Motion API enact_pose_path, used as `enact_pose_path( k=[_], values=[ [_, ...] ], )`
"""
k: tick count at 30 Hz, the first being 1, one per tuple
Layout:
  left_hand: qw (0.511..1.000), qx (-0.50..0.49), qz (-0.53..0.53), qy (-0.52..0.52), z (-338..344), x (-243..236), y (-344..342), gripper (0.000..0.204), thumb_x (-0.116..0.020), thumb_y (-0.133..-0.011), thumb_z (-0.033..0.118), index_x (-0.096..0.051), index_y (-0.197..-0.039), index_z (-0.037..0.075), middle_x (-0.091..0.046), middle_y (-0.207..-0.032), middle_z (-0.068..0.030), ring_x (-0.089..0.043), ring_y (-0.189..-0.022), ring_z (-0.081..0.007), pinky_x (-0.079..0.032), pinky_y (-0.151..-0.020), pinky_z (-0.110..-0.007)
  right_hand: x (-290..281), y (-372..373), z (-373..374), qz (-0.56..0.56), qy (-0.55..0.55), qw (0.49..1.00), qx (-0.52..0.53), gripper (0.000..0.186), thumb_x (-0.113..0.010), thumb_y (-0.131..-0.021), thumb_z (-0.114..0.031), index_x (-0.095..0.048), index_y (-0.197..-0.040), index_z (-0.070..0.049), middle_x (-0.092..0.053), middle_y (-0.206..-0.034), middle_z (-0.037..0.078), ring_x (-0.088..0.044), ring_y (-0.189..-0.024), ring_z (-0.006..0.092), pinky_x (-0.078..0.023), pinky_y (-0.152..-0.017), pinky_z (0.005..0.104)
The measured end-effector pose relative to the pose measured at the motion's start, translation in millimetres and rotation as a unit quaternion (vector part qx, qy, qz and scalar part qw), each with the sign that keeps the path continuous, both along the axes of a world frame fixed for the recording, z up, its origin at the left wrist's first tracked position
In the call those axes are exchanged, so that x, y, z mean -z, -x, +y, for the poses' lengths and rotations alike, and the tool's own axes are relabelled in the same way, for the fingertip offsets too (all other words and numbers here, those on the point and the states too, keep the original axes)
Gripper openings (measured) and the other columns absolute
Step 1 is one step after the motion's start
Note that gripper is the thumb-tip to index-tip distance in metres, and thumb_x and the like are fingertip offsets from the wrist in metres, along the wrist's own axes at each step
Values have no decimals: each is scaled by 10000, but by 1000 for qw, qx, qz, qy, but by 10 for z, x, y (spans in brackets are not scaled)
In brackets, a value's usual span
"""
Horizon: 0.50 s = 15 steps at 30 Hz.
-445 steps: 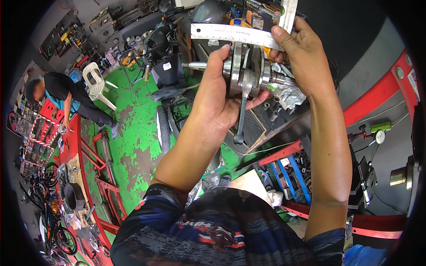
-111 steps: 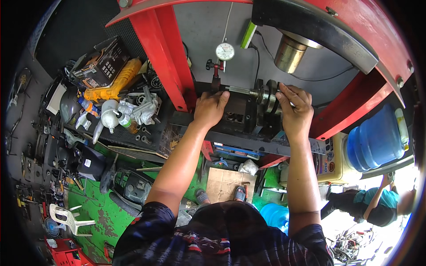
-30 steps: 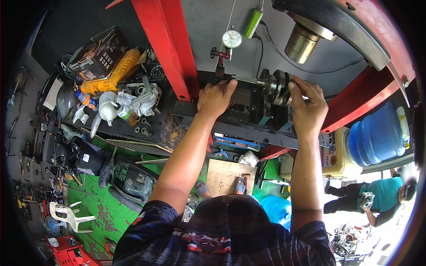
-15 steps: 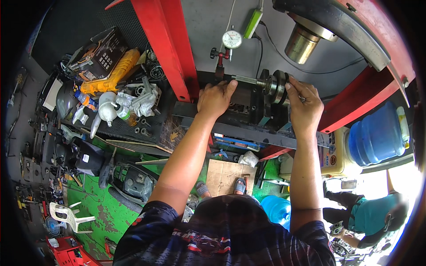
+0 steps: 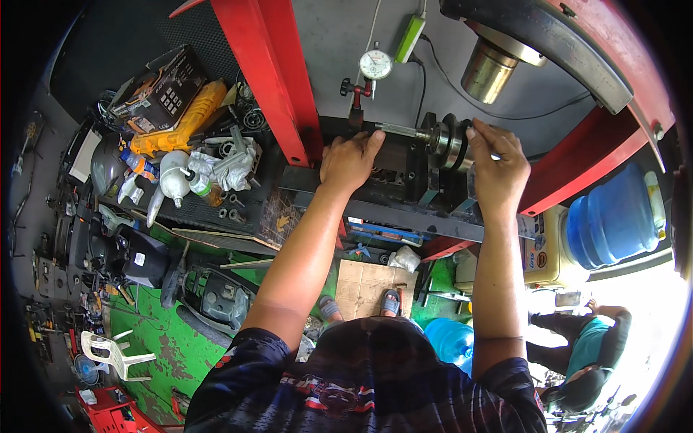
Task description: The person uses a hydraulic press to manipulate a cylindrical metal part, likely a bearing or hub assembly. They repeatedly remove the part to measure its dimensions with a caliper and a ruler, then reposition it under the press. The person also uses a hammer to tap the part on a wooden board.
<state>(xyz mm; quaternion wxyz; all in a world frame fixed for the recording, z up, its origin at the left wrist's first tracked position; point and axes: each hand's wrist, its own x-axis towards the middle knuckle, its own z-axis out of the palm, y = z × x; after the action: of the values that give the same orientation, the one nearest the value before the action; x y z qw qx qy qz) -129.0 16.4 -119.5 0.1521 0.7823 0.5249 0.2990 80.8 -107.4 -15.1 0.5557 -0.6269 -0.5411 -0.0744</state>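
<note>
Silvery steel, the round-disced crankshaft (image 5: 442, 141) lies crosswise on black metal supports (image 5: 426, 189) between your hands, its slim shaft (image 5: 399, 130) pointing left toward your left hand (image 5: 346, 162), whose hidden grip I cannot tell, while your right hand (image 5: 500, 164), nearer the discs (image 5: 455, 146), pinches their right side.

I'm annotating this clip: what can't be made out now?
In the head view:
Dial gauge: reading too small.
Crankshaft: right end hidden by the right hand.
Left hand: fingertips besides the thumb's, hidden by its knuckles.
Bright area beside the co-worker: details lost in glare.
</note>
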Motion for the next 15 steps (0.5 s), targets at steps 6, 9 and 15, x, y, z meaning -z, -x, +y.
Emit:
enact_pose_path(
  k=[6, 9, 15],
  values=[
    [1000, 3, 6, 4, 4, 1, 6, 773, -265, -1034, 702, -771, -1167, 132, -747, -1149, -71, -630, -1075, -381, -445, -981, -553, 64, 16, -52, 18, 27, 999, -6, 216, -792, -876, -123, -801, -1083, -62, -756, -1006, 94, -693, -940, 205, -536, -883, 327],
    [1000, -3, 7, 1, 20, 34, 13, 785, -253, -1032, 708, -772, -1167, 134, -743, -1173, -67, -628, -1087, -379, -440, -994, -552, -51, 77, -108, 28, -2, 1000, -2, 217, -795, -879, -117, -799, -1090, -63, -746, -1000, 88, -699, -919, 183, -543, -861, 311],
    [1000, -2, 11, 12, 24, 27, 7, 792, -241, -1032, 709, -770, -1170, 136, -734, -1206, -62, -623, -1096, -385, -431, -1009, -555, -204, 117, -138, 29, -30, 999, 16, 213, -798, -880, -119, -799, -1086, -67, -739, -989, 84, -702, -896, 167, -550, -827, 299]
  ],
)
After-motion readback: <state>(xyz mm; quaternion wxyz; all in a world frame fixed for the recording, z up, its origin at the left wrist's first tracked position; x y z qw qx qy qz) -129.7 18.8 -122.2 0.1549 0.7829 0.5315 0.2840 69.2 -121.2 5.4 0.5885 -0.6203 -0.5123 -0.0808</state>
